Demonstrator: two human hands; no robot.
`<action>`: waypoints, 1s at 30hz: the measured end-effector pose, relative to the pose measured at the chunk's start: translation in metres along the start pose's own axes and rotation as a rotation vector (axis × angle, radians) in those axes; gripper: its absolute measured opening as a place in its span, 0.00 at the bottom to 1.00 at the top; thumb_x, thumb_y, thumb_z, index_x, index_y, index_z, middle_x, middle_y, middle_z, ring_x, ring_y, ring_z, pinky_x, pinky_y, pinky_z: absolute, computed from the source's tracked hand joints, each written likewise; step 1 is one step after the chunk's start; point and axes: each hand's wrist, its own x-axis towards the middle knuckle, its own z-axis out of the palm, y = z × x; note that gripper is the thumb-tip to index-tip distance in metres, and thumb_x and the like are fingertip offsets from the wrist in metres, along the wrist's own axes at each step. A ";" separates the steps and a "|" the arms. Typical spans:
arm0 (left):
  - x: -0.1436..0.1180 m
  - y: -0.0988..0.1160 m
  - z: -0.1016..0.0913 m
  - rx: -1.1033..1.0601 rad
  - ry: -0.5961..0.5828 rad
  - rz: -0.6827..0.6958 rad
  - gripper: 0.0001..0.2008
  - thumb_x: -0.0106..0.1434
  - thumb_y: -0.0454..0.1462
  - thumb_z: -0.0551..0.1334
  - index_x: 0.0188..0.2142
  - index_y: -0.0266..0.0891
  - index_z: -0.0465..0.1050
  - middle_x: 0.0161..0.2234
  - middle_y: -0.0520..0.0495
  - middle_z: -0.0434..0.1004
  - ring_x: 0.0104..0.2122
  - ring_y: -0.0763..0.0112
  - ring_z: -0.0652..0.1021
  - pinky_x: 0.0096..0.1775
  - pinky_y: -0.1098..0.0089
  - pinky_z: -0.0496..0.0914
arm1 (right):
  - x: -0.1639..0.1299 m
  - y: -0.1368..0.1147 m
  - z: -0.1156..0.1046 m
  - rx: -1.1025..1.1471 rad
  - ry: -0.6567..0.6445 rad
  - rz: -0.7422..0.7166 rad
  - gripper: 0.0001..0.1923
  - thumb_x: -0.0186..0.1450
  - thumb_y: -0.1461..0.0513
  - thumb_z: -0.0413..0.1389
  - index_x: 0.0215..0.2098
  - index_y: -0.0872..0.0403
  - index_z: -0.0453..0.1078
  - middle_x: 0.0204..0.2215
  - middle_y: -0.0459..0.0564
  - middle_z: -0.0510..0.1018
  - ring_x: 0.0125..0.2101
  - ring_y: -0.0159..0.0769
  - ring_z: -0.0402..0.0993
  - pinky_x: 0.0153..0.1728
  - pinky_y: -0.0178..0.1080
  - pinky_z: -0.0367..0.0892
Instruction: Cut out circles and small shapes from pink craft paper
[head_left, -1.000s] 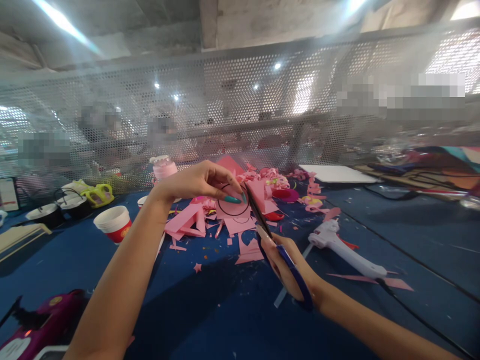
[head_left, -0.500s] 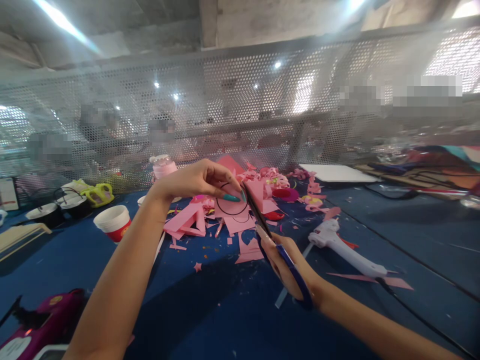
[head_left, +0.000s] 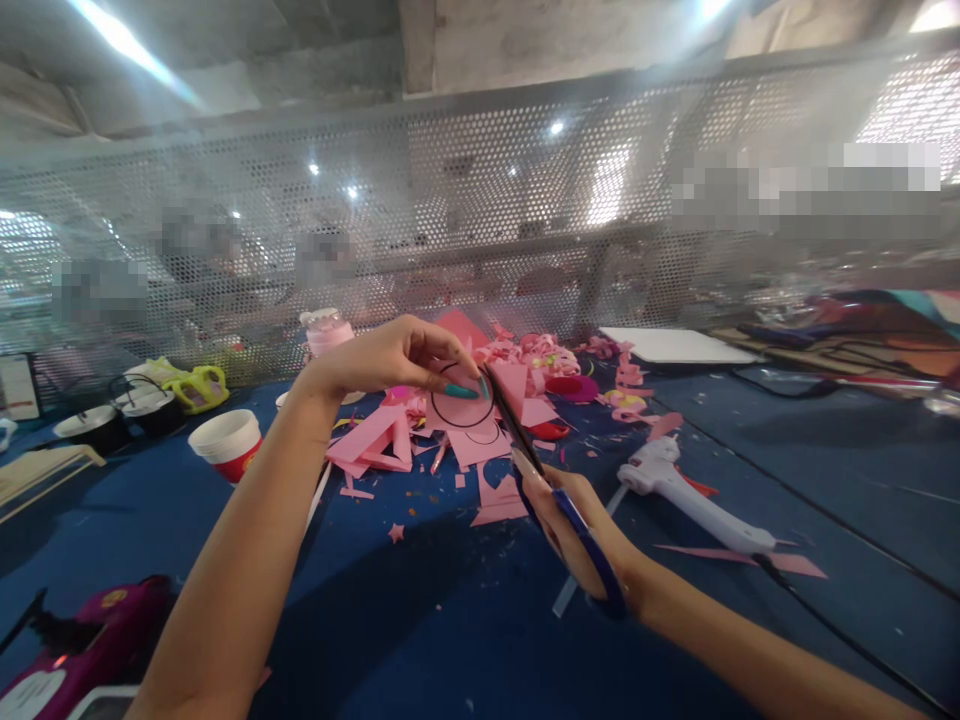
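Observation:
Between the thumb and fingers of my left hand (head_left: 420, 360) is a piece of pink paper (head_left: 450, 408) with a black circle drawn on it. My right hand (head_left: 574, 525) grips blue-handled scissors (head_left: 585, 530) through the loops. The dark blades lie against the paper close to my left fingertips, beside the circle's right edge; whether they are fully closed is hard to make out. Under and behind the paper lies a heap of pink paper scraps (head_left: 375, 440) and curled pink strips (head_left: 532, 355).
A white glue gun (head_left: 690, 495) with a black cord lies to the right. White-and-red paper cups (head_left: 225, 445) stand left, near small black buckets (head_left: 154, 410). A purple device (head_left: 90, 640) sits at the lower left. A perforated metal screen (head_left: 450, 220) rises behind the blue table (head_left: 390, 640).
The pink paper and my left fingers have shifted very slightly up and left. My right hand and the scissors look almost unmoved.

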 end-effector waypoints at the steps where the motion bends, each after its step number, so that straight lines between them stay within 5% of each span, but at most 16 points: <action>1: 0.000 0.000 0.000 -0.002 0.004 0.003 0.12 0.50 0.33 0.64 0.37 0.36 0.75 0.33 0.46 0.77 0.34 0.74 0.75 0.36 0.76 0.69 | 0.000 0.000 0.000 -0.002 -0.008 -0.001 0.24 0.60 0.44 0.43 0.19 0.53 0.54 0.12 0.39 0.52 0.16 0.26 0.51 0.16 0.32 0.49; 12: -0.001 -0.001 0.000 0.058 0.020 -0.010 0.12 0.51 0.33 0.63 0.38 0.38 0.75 0.35 0.47 0.77 0.36 0.73 0.75 0.37 0.75 0.69 | -0.001 0.002 0.002 0.049 0.028 0.025 0.24 0.58 0.42 0.45 0.24 0.54 0.61 0.12 0.39 0.54 0.15 0.25 0.51 0.15 0.31 0.47; 30: 0.003 -0.002 0.004 0.002 -0.044 -0.019 0.13 0.50 0.36 0.65 0.37 0.37 0.76 0.36 0.44 0.77 0.32 0.74 0.75 0.33 0.76 0.69 | -0.002 0.002 0.004 0.093 0.012 0.036 0.22 0.60 0.44 0.44 0.24 0.54 0.58 0.16 0.40 0.54 0.17 0.25 0.50 0.14 0.30 0.48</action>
